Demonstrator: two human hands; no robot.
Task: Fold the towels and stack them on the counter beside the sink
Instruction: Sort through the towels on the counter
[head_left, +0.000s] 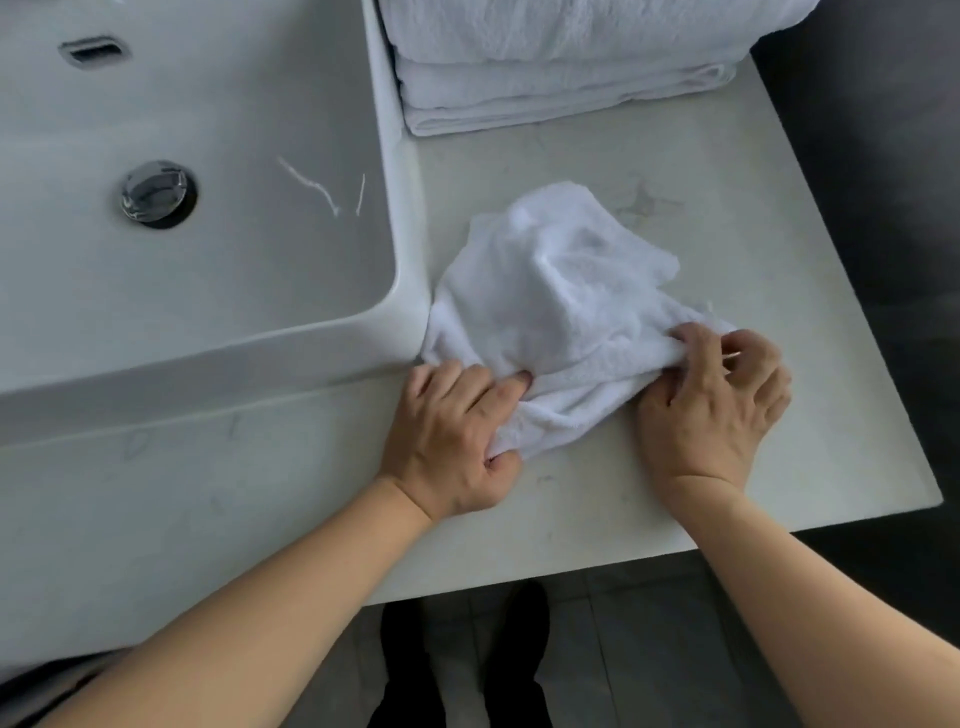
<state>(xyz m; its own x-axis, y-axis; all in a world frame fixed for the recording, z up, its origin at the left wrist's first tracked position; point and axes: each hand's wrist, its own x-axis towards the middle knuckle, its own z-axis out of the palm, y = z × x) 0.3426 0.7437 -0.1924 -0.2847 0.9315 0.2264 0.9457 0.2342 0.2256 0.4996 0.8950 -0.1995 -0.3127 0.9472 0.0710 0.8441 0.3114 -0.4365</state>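
The left hand (457, 441) and right hand (711, 400) each grip the near edge of a crumpled white towel (561, 291) (fingers curled into the cloth) lying on the counter (753, 249), a folded stack (561, 88) well beyond them

A pale, faintly mottled counter (727, 260) carries everything here. A crumpled white towel (550, 291) lies directly on it, bunched up and unfolded, its near edge under the fingers of the left hand (452, 441) and the right hand (717, 405), which both grip it. Beyond the fingertips, at the counter's far edge, rests a stack of folded white towels (561, 73), well apart from the crumpled one. To the left of the left hand's fingers, a white sink basin (400, 218) sits on the counter, its corner touching the crumpled towel.
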